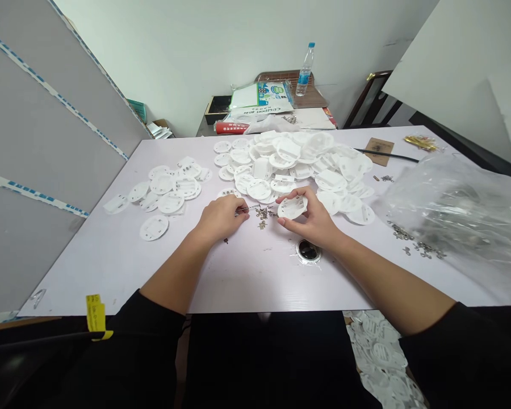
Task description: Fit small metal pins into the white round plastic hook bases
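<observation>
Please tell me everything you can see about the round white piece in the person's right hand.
The white plastic disc is round and thin, with a raised rectangular middle bearing small dark marks, too small to read. The right hand holds it tilted by its edge, apparently just above the table, in front of the pile of similar discs.

White all over here: a white plastic disc (pixel 292 207) in the right hand (pixel 313 218), a heap of white discs (pixel 276 165) across the pale lilac tabletop (pixel 111 272), silver metal clips (pixel 262 217) glinting beside them, and on the left, a grey panel (pixel 38 142) striped with blue-and-white dashed tape (pixel 46 86)!
</observation>
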{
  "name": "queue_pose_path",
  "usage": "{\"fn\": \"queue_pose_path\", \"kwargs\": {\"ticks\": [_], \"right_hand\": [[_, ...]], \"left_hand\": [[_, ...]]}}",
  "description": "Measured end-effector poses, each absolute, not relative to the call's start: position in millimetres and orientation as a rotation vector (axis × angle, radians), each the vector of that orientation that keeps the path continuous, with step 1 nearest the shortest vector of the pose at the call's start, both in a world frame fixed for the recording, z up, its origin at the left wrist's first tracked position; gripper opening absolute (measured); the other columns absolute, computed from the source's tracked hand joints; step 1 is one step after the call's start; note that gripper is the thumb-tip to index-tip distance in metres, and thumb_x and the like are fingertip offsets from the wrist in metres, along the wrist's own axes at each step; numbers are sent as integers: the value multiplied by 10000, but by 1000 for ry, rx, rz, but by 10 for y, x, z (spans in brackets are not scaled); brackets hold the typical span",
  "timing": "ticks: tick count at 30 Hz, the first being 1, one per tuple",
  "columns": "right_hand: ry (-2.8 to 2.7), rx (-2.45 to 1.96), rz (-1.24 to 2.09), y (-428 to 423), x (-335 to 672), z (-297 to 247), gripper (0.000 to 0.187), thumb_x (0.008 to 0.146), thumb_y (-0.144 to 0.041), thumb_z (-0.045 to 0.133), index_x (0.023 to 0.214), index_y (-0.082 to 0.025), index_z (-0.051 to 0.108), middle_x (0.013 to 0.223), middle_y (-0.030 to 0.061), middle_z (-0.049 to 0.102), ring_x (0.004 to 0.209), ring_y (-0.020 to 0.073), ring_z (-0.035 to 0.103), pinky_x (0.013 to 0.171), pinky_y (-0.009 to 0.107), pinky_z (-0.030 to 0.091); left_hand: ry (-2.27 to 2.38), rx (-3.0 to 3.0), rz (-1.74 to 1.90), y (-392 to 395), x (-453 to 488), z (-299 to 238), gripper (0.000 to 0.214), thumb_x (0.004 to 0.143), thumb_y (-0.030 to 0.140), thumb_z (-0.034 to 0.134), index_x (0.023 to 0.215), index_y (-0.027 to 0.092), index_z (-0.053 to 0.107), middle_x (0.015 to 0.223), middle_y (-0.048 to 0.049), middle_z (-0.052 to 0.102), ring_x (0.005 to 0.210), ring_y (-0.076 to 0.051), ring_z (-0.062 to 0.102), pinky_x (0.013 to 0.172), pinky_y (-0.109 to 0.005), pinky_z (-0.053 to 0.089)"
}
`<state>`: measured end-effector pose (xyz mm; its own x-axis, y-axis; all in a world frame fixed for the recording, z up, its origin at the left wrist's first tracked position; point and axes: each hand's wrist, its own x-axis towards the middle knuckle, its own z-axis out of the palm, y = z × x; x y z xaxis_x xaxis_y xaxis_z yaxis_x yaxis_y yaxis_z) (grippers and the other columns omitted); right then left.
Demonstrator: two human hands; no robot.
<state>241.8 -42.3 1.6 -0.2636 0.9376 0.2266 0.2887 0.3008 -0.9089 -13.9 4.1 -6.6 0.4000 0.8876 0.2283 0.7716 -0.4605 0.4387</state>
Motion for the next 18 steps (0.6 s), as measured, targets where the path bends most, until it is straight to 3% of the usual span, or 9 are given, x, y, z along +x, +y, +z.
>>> {"fn": "queue_pose_path", "kwargs": {"ticks": [12, 18], "right_hand": [[-1752, -1123, 984, -419, 2432, 10, 496, 802, -445, 787, 1114, -266, 445, 1260, 48, 647, 1075, 247, 652, 909, 408, 541], [-1765, -1129, 972, -420, 2440, 7, 495, 800, -446, 788, 1114, -270, 447, 1255, 46, 649, 1069, 253, 656, 893, 409, 542]], "left_hand": [[1502, 2194, 583, 12, -99, 19, 46, 804, 263, 700, 784, 225, 685, 872, -47, 705, 724, -199, 618, 514, -268, 388], [1357, 1925, 663, -16, -88, 77, 138, 843, 326, 666, 836, 189, 654, 774, -51, 684, 545, -137, 556, 452, -256, 411]]}}
